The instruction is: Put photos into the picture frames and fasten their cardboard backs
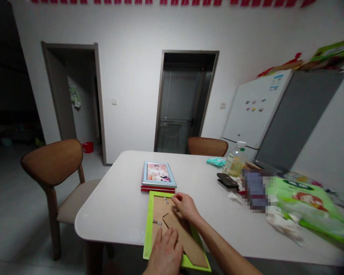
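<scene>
Bare hands [166, 250] touch a rectangular, brown-backed green frame [181, 226].

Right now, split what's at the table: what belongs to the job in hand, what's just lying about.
Job in hand:
green frame, back up
brown backing board
stacked frames, probably

Lying about:
capped bottle
black item, unclear what
teal item
green package
crumpled tissue

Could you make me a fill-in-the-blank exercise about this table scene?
1. The photo frame lying face down has a bright ____ border.
2. The hand nearer the stacked frames is the person's ____ one.
3. The bottle has a ____ cap.

Missing words: green; right; white.
</scene>
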Demonstrator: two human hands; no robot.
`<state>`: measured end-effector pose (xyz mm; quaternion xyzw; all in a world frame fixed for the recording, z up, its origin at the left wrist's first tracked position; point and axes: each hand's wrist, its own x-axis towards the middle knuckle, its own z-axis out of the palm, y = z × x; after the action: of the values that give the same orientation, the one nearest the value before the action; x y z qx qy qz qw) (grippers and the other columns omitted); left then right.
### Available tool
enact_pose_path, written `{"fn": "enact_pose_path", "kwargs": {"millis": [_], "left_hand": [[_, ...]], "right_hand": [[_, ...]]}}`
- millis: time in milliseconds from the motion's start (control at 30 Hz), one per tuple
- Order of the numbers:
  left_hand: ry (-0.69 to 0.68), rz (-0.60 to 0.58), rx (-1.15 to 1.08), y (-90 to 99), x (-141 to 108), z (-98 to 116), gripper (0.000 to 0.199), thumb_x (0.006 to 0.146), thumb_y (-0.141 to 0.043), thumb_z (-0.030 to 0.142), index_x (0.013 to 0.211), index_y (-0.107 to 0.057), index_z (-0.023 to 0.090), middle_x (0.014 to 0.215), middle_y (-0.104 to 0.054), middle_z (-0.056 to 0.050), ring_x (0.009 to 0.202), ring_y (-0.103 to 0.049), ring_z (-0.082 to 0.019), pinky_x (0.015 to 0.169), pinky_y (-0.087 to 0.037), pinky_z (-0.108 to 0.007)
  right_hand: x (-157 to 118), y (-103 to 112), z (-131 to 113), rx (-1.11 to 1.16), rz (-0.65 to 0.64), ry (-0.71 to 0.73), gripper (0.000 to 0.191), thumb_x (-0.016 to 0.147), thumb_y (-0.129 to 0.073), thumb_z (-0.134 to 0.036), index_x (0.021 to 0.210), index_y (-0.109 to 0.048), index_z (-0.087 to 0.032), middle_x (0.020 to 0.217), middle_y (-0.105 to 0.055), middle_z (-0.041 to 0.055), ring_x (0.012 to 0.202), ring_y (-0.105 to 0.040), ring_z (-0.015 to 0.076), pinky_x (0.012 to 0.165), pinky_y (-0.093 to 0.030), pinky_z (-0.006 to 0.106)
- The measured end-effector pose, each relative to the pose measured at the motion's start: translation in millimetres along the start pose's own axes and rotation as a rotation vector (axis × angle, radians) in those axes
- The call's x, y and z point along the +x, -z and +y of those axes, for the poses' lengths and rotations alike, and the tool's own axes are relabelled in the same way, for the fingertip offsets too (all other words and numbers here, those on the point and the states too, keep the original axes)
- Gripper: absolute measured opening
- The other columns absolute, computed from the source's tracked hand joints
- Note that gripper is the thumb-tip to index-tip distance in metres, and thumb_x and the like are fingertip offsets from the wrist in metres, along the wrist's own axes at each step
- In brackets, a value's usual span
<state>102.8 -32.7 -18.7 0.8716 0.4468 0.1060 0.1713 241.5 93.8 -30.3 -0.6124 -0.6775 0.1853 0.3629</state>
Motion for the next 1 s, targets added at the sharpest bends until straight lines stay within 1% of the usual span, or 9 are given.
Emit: {"fn": "enact_pose_path", "kwargs": {"millis": [133,267,400,467,600,667,767,900,1000], "left_hand": [[0.000,0.019,-0.046,-8.3,5,1,0.051,0.062,-0.059,0.019,0.111,-0.046,0.008,0.130,-0.034,-0.015,0.121,-0.026,-0.026,0.100,-0.022,-0.042],[-0.052,0.228,-0.197,2.9,-1,7,0.049,0.057,-0.052,0.010,0.105,-0.047,0.010,0.128,-0.038,-0.015,0.119,-0.031,-0.026,0.099,-0.024,-0.042],[-0.048,0.592,-0.614,18.1,2,32,0.019,0.070,-0.046,0.018,0.089,-0.048,0.018,0.124,-0.043,-0.011,0.112,-0.041,-0.025,0.091,-0.035,-0.039],[-0.029,0.702,-0.856,21.2,8,45,0.015,0.075,-0.045,0.026,0.088,-0.046,0.019,0.122,-0.044,-0.011,0.106,-0.046,-0.024,0.086,-0.039,-0.035],[-0.073,0.698,-1.142,26.5,24,53,0.033,0.071,-0.052,0.026,0.101,-0.039,0.019,0.110,-0.053,-0.009,0.097,-0.053,-0.021,0.082,-0.043,-0.031],[-0.082,0.667,-1.209,30.3,34,48,0.047,0.069,-0.054,0.020,0.110,-0.032,0.019,0.104,-0.057,-0.007,0.093,-0.055,-0.018,0.081,-0.044,-0.030],[-0.052,0.541,-1.205,27.2,51,39,0.053,0.065,-0.055,0.011,0.113,-0.034,0.019,0.103,-0.059,-0.005,0.092,-0.056,-0.017,0.079,-0.045,-0.027],[0.014,0.319,-0.979,-3.1,74,36,0.042,0.063,-0.052,0.003,0.102,-0.046,0.017,0.104,-0.059,-0.004,0.087,-0.058,-0.015,0.074,-0.047,-0.022],[0.065,0.272,-0.849,-26.6,85,39,0.042,0.062,-0.054,0.005,0.102,-0.048,0.019,0.100,-0.061,-0.003,0.081,-0.059,-0.016,0.070,-0.047,-0.024]], "right_hand": [[-22,33,6,0.222,0.035,-0.050,0.025,0.067,-0.045,-0.036,0.063,-0.058,-0.015,0.061,-0.060,0.0019,0.055,-0.052,0.0125,0.049,-0.037,0.021],[-52,56,14,0.621,0.179,-0.276,0.028,0.064,-0.051,-0.039,0.079,-0.057,-0.016,0.070,-0.060,0.0029,0.058,-0.053,0.0129,0.049,-0.039,0.022],[-82,38,-2,0.939,-0.065,-0.378,0.035,0.065,-0.053,-0.043,0.090,-0.056,-0.018,0.067,-0.061,0.0026,0.060,-0.056,0.0152,0.054,-0.043,0.026],[-90,24,-14,1.050,-0.153,-0.376,0.040,0.067,-0.051,-0.046,0.096,-0.054,-0.020,0.069,-0.062,0.0030,0.061,-0.058,0.0162,0.055,-0.044,0.027],[-86,25,-10,1.147,0.043,-0.350,0.044,0.067,-0.052,-0.043,0.104,-0.049,-0.019,0.079,-0.064,0.0039,0.070,-0.059,0.0174,0.060,-0.046,0.027],[-75,45,12,1.047,0.177,-0.375,0.049,0.065,-0.054,-0.036,0.110,-0.045,-0.019,0.082,-0.064,0.0033,0.073,-0.060,0.0178,0.061,-0.046,0.027],[-55,88,58,0.656,0.280,-0.471,0.056,0.066,-0.050,-0.031,0.119,-0.040,-0.015,0.079,-0.065,0.0033,0.064,-0.059,0.0169,0.055,-0.045,0.025],[-32,132,110,0.143,0.225,-0.482,0.051,0.068,-0.044,-0.026,0.117,-0.045,-0.010,0.074,-0.066,0.0049,0.059,-0.059,0.0162,0.052,-0.042,0.023],[-21,143,129,-0.214,0.142,-0.410,0.043,0.070,-0.043,-0.025,0.110,-0.053,-0.013,0.078,-0.066,0.0052,0.068,-0.060,0.0162,0.056,-0.041,0.021]]}}
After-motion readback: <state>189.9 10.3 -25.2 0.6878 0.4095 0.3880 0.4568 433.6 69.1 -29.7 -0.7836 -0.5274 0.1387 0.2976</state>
